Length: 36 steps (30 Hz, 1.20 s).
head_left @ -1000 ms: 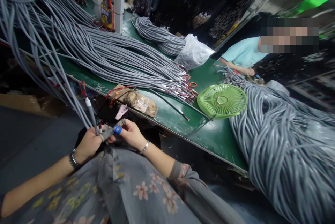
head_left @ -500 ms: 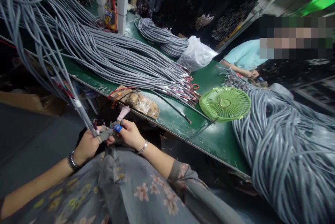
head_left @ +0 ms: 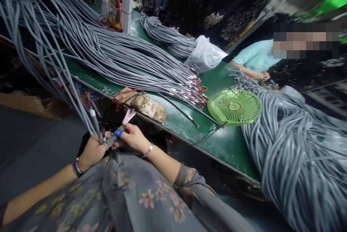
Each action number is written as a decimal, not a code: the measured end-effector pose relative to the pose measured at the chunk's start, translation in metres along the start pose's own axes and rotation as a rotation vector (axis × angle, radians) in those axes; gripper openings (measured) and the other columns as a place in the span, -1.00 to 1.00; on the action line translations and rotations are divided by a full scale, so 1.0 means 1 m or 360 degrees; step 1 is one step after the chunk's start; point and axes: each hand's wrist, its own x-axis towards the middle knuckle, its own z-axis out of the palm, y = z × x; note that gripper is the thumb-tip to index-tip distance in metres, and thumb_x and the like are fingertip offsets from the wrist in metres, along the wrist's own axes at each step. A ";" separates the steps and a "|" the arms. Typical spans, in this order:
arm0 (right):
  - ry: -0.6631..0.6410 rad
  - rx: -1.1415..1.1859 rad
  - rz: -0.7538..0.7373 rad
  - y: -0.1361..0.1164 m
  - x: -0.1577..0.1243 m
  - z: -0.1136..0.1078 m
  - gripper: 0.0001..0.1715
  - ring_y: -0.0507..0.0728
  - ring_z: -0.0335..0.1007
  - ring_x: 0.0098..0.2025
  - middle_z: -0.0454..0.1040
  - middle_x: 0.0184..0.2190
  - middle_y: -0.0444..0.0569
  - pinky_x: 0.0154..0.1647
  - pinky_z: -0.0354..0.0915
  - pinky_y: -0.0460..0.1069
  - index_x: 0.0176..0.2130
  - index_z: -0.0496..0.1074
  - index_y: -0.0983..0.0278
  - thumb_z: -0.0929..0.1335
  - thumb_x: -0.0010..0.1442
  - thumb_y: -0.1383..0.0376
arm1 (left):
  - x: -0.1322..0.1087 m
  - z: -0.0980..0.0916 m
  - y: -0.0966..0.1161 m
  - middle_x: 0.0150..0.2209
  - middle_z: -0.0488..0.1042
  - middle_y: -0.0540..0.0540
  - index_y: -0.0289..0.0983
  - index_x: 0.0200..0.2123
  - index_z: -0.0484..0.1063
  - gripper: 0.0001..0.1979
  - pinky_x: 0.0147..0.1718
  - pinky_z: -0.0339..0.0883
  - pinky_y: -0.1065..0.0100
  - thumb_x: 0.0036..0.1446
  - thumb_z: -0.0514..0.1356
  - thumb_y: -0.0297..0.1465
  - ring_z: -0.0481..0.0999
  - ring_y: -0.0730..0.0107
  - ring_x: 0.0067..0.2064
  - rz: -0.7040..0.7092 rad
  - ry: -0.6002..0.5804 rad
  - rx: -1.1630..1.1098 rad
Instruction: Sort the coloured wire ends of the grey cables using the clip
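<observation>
My left hand (head_left: pixel 93 152) is closed around several grey cables (head_left: pixel 78 107), which hang down from the heap at the upper left. Coloured wire ends (head_left: pixel 103 133) stick up beside its fingers. A grey wrapping with a yellowish band (head_left: pixel 110 141) seems to cover the left thumb. Close against it, my right hand (head_left: pixel 134 140) is pinched, with blue tape (head_left: pixel 118 133) around the thumb. What lies between the right fingertips is hidden. Just beyond that hand, a pale pink strip (head_left: pixel 128 116) sticks up at the table edge.
Long grey cables (head_left: pixel 130 55) with stripped ends cover the green table (head_left: pixel 214 145). A taped cardboard piece (head_left: pixel 148 107) lies at its near edge. A green fan (head_left: pixel 234 107) stands by a large cable heap (head_left: pixel 292 152). Across the table sits a person in a light-blue shirt (head_left: pixel 255 56).
My right hand has shifted slightly left, its taped thumb nearer the left thumb. The held cables lean a little differently, and the coloured wires seen between the fingertips are now covered.
</observation>
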 end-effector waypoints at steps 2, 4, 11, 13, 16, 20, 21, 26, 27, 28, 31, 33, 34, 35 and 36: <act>0.0005 -0.0066 0.0038 0.000 0.000 -0.001 -0.52 -0.06 0.14 -0.55 0.30 -0.58 -0.27 -0.51 0.16 -0.11 -0.43 0.33 0.26 0.56 -0.07 0.03 | -0.001 0.000 -0.003 -0.59 0.60 -0.11 -0.24 -0.66 0.54 -0.70 -0.42 0.49 0.32 -0.17 0.36 -0.12 0.57 0.27 -0.50 0.0001 0.0005 0.0037; 0.0018 -0.0094 0.0040 0.001 -0.001 -0.002 -0.59 -0.05 0.16 -0.54 0.32 -0.58 -0.25 -0.50 0.17 -0.11 -0.42 0.34 0.26 0.53 -0.02 0.08 | -0.001 0.000 -0.005 -0.60 0.59 -0.11 -0.24 -0.67 0.52 -0.68 -0.41 0.50 0.31 -0.17 0.35 -0.10 0.57 0.26 -0.50 0.0008 0.0011 0.0050; 0.0070 0.0047 -0.0083 0.006 -0.004 0.002 -0.66 -0.04 0.19 -0.54 0.31 -0.57 -0.24 -0.51 0.17 -0.11 -0.40 0.31 0.24 0.47 0.05 0.10 | 0.002 0.001 -0.003 -0.63 0.57 -0.10 -0.22 -0.69 0.45 -0.61 -0.46 0.48 0.29 -0.19 0.37 -0.03 0.53 0.26 -0.55 -0.0002 0.0146 -0.0099; 0.0068 0.0081 -0.0079 0.006 -0.004 0.002 -0.62 -0.04 0.17 -0.56 0.30 -0.60 -0.26 -0.53 0.15 -0.11 -0.41 0.30 0.23 0.48 0.03 0.07 | 0.002 0.001 -0.004 -0.64 0.55 -0.09 -0.22 -0.68 0.45 -0.62 -0.49 0.46 0.30 -0.18 0.37 -0.05 0.51 0.27 -0.57 -0.0019 0.0185 -0.0165; 0.0016 0.0202 -0.0039 0.011 -0.002 0.001 -0.52 -0.05 0.15 -0.60 0.29 -0.64 -0.28 -0.54 0.16 -0.11 -0.42 0.31 0.23 0.53 -0.07 -0.01 | 0.002 0.001 -0.006 -0.64 0.55 -0.08 -0.24 -0.66 0.50 -0.67 -0.49 0.45 0.33 -0.19 0.39 -0.10 0.50 0.31 -0.56 -0.0019 0.0182 -0.0214; -0.0052 0.0513 -0.0026 0.017 -0.002 -0.006 -0.42 -0.05 0.19 -0.58 0.35 -0.61 -0.24 -0.50 0.21 -0.09 -0.43 0.35 0.25 0.57 -0.17 -0.09 | 0.000 0.000 -0.005 -0.64 0.53 -0.06 -0.25 -0.66 0.51 -0.69 -0.52 0.42 0.37 -0.17 0.39 -0.14 0.48 0.34 -0.56 0.0024 0.0171 -0.0322; -0.0025 0.0594 -0.0029 0.016 -0.002 -0.009 -0.40 -0.05 0.20 -0.57 0.37 -0.59 -0.22 -0.49 0.22 -0.09 -0.43 0.35 0.25 0.56 -0.17 -0.13 | 0.000 0.000 -0.004 -0.65 0.52 -0.06 -0.25 -0.66 0.51 -0.69 -0.53 0.41 0.37 -0.16 0.39 -0.14 0.47 0.35 -0.57 0.0035 0.0166 -0.0354; 0.0001 0.0694 -0.0011 0.002 -0.005 -0.014 -0.36 -0.03 0.26 -0.53 0.42 -0.52 -0.18 -0.47 0.26 -0.08 -0.41 0.37 0.25 0.57 -0.21 -0.15 | -0.002 0.000 0.002 -0.62 0.54 -0.08 -0.24 -0.63 0.53 -0.69 -0.51 0.42 0.36 -0.11 0.36 -0.12 0.49 0.32 -0.55 0.0090 0.0085 -0.0241; -0.0039 0.0650 -0.0003 0.000 -0.006 -0.012 -0.36 -0.03 0.26 -0.52 0.42 -0.51 -0.18 -0.46 0.26 -0.08 -0.39 0.39 0.26 0.59 -0.24 -0.12 | -0.002 0.000 0.003 -0.62 0.55 -0.08 -0.24 -0.62 0.54 -0.68 -0.50 0.42 0.35 -0.09 0.36 -0.11 0.50 0.31 -0.54 0.0097 0.0051 -0.0179; -0.0069 0.0595 -0.0005 -0.003 -0.006 -0.011 -0.36 -0.03 0.26 -0.51 0.42 -0.51 -0.19 -0.45 0.26 -0.08 -0.37 0.41 0.26 0.60 -0.26 -0.09 | -0.002 0.001 0.004 -0.61 0.55 -0.09 -0.24 -0.63 0.54 -0.67 -0.49 0.42 0.35 -0.08 0.35 -0.10 0.50 0.31 -0.53 0.0104 0.0020 -0.0124; -0.0021 0.0450 -0.0071 -0.004 -0.006 -0.004 -0.39 -0.03 0.23 -0.52 0.41 -0.52 -0.19 -0.46 0.21 -0.08 -0.37 0.44 0.27 0.62 -0.30 -0.03 | -0.001 0.001 0.007 -0.61 0.55 -0.10 -0.23 -0.64 0.53 -0.62 -0.48 0.43 0.34 -0.09 0.35 -0.04 0.50 0.30 -0.53 0.0125 -0.0017 -0.0017; 0.0056 0.0406 -0.0100 -0.003 -0.005 0.000 -0.41 -0.03 0.21 -0.53 0.40 -0.54 -0.19 -0.47 0.19 -0.07 -0.40 0.43 0.27 0.62 -0.29 -0.02 | 0.000 0.000 0.007 -0.61 0.55 -0.10 -0.23 -0.65 0.52 -0.59 -0.48 0.44 0.34 -0.09 0.35 -0.01 0.50 0.30 -0.53 0.0136 -0.0026 0.0025; 0.0087 0.0392 -0.0102 -0.002 -0.005 0.001 -0.42 -0.03 0.19 -0.53 0.38 -0.55 -0.19 -0.47 0.19 -0.07 -0.42 0.42 0.27 0.62 -0.29 -0.03 | 0.000 0.000 0.006 -0.61 0.55 -0.10 -0.23 -0.65 0.52 -0.59 -0.47 0.44 0.34 -0.09 0.35 0.00 0.50 0.29 -0.53 0.0142 -0.0025 0.0037; 0.0110 0.0382 -0.0103 -0.001 -0.005 0.002 -0.42 -0.03 0.18 -0.54 0.37 -0.55 -0.20 -0.48 0.19 -0.07 -0.43 0.41 0.26 0.61 -0.28 -0.03 | 0.000 0.000 0.004 -0.61 0.55 -0.10 -0.23 -0.64 0.53 -0.59 -0.47 0.44 0.34 -0.08 0.34 -0.01 0.51 0.29 -0.53 0.0144 -0.0018 0.0042; 0.0126 0.0374 -0.0103 0.000 -0.005 0.003 -0.43 -0.03 0.18 -0.54 0.37 -0.56 -0.20 -0.48 0.19 -0.07 -0.44 0.40 0.26 0.61 -0.27 -0.03 | 0.000 -0.001 0.002 -0.60 0.56 -0.10 -0.23 -0.62 0.53 -0.60 -0.47 0.44 0.34 -0.07 0.34 -0.01 0.52 0.29 -0.52 0.0143 -0.0009 0.0038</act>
